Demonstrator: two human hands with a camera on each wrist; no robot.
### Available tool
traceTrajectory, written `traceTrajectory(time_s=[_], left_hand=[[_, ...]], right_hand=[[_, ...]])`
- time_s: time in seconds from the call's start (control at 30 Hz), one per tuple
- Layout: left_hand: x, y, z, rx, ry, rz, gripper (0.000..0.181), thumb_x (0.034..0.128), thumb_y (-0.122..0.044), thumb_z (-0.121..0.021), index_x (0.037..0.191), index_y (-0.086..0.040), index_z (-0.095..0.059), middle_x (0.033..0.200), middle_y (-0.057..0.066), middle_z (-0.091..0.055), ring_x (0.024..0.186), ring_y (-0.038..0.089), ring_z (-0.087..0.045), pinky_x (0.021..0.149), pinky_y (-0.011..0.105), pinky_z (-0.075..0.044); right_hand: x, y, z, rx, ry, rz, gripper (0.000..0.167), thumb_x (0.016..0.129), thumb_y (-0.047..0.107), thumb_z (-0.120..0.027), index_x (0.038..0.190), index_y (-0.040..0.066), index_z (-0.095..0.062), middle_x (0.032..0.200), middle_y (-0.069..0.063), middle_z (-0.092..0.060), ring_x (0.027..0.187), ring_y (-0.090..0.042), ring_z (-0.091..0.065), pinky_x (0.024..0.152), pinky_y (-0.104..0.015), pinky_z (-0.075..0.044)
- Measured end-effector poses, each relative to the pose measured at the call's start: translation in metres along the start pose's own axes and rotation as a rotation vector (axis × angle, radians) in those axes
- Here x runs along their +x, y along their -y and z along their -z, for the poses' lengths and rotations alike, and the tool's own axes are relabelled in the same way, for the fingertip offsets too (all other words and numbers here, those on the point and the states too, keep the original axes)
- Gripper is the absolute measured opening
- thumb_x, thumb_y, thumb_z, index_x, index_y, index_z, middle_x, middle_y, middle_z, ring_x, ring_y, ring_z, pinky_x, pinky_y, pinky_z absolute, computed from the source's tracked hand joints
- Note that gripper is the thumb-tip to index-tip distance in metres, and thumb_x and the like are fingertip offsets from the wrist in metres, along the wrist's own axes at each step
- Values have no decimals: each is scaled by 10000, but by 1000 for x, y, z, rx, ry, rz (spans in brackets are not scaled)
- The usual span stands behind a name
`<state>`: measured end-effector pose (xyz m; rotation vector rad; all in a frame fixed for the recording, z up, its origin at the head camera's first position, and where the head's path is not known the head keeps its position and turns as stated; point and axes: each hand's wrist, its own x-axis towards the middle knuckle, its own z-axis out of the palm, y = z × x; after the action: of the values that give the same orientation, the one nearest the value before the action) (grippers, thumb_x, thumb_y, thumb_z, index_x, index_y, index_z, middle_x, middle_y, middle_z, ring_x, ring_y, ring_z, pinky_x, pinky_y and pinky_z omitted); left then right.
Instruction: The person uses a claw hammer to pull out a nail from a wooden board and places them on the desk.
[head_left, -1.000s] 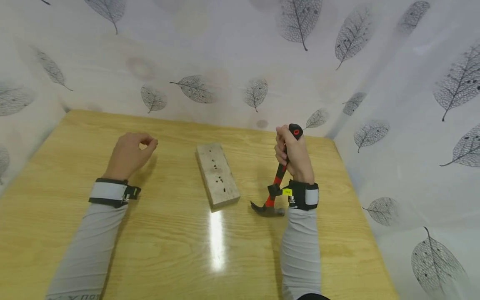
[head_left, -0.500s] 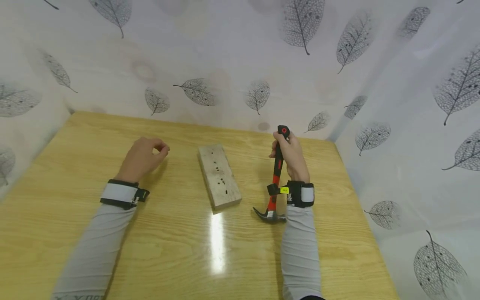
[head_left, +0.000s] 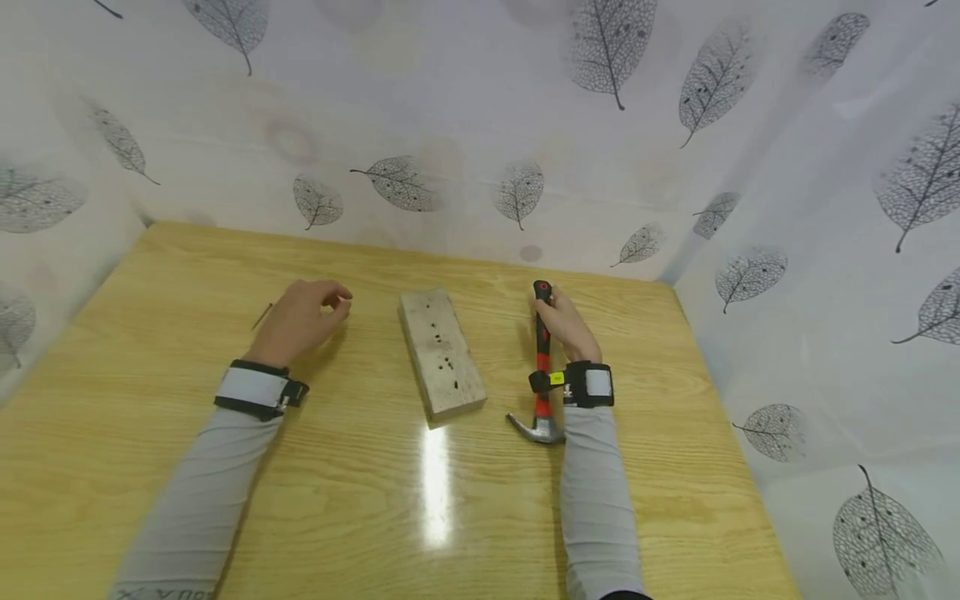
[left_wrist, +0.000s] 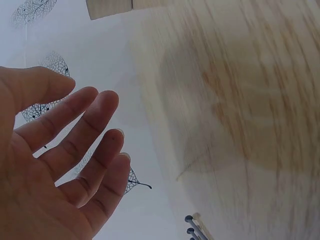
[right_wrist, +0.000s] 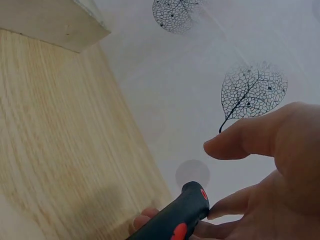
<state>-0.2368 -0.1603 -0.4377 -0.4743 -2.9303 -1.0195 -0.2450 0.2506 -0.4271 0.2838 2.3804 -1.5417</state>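
A claw hammer with a black-and-red handle stands right of the wooden block, its metal head toward the person. My right hand is at the handle's far end. In the right wrist view, the thumb is lifted off the handle, while the other fingers pass beneath it. Whether the hammer fully rests on the table cannot be told. My left hand holds nothing, its fingers loosely bent. Near it lie several nails, partly cut off by the left wrist view's edge; one nail shows in the head view.
The pale wooden block, with several dark holes or marks on top, lies between the hands. A wood-grain table carries everything. Leaf-patterned white sheeting rises behind the table and along its sides.
My right hand has moved left and lowered the hammer, its handle now straighter toward the person, and the thumb has loosened. My left hand has shifted right, and a nail shows behind it.
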Motion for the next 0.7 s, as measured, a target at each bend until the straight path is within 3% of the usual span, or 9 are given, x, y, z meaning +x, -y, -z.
traceTrajectory(time_s=[0.07,0.13,0.27,0.33,0.4,0.5,0.63,0.7], left_hand=[[1,0,-3,-2,7,-7,298,1022,-178,-563,1210,15,-692,1127,215,-709,1080,385,-634,915,553,-509],[2,0,-6,7,14,-4,299,1020,-185,-569,1217,5,-690,1124,205,-712,1087,382,-632,908,547,-513],[3,-4,-7,29,32,10,298,1017,-196,-575,1225,-16,-689,1122,188,-716,1112,382,-610,923,547,-498],[3,-6,-7,36,40,10,296,1018,-198,-575,1226,-21,-688,1123,185,-716,1111,379,-611,918,540,-500],[4,-7,-7,39,46,6,296,1020,-195,-570,1227,-19,-688,1122,187,-716,1109,382,-607,901,534,-502],[5,-6,-7,44,48,-3,295,1022,-194,-565,1220,-18,-694,1114,183,-719,1086,372,-620,867,515,-516],[5,-3,-10,49,56,-6,305,1023,-200,-559,1225,-16,-693,1116,179,-717,1049,350,-643,855,505,-532],[6,-2,-12,48,61,-3,316,1022,-208,-561,1240,-15,-685,1123,179,-715,1042,344,-650,858,503,-535]], right_hand=[[1,-4,0,-37,13,-7,734,1072,194,-420,1619,49,46,1657,-243,-194,1508,-391,-245,1240,-522,-202],[2,-7,-1,-65,9,-5,758,1043,95,-450,1632,93,27,1682,-223,-111,1548,-382,-136,1234,-535,-223],[4,-11,-1,-132,5,26,872,969,-71,-494,1650,225,-37,1672,-241,-138,1519,-418,-221,1138,-500,-387],[4,-11,-1,-190,-3,33,871,955,-86,-524,1649,239,-109,1653,-255,-198,1382,-406,-433,1009,-434,-478],[3,-11,-1,-268,-9,34,811,962,-56,-553,1637,223,-202,1615,-256,-293,1084,-317,-590,832,-348,-498],[3,-9,-1,-326,-5,14,738,964,-23,-574,1612,199,-298,1524,-254,-407,668,-174,-448,622,-265,-416],[4,-9,-2,-336,11,-2,715,973,2,-572,1606,215,-316,1473,-243,-445,600,-128,-391,589,-248,-385],[3,-9,-2,-368,7,13,681,995,56,-566,1609,204,-311,1523,-251,-408,725,-180,-498,683,-288,-449]])
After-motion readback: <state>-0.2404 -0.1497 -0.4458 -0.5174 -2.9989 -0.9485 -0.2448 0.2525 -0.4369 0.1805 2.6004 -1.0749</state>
